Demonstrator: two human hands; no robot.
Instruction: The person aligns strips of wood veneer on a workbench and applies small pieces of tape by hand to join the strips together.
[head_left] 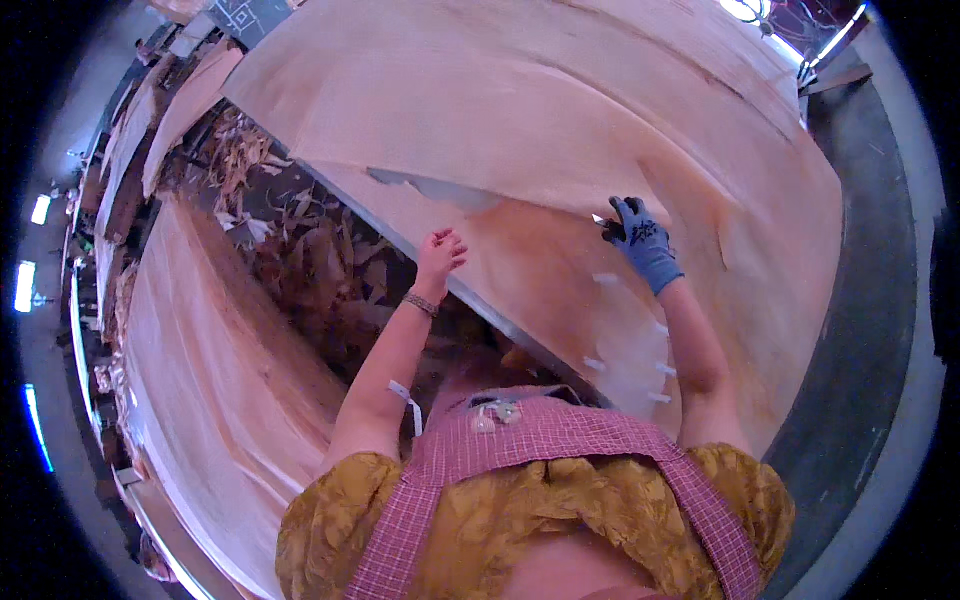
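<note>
Broad sheets of thin wood veneer (450, 110) lie layered on a table, with a darker, orange-brown patch (540, 260) in front of me. My right hand (640, 242), in a blue-grey glove, is closed on a small knife at the veneer's torn edge; a short bright blade (600, 220) pokes out to its left, and its handle is mostly hidden. Over the table's near edge hovers my bare left hand (441, 262), fingers loosely curled and slightly apart, with nothing visible in them. Short white tape strips (605, 278) dot the veneer on the right.
Another tall stack of veneer (220, 360) stands to my left. Between it and the table, scraps and torn veneer (320, 260) litter the floor. The table's metal edge (390, 235) runs diagonally before me. A dark grey strip (860, 350) borders the right side.
</note>
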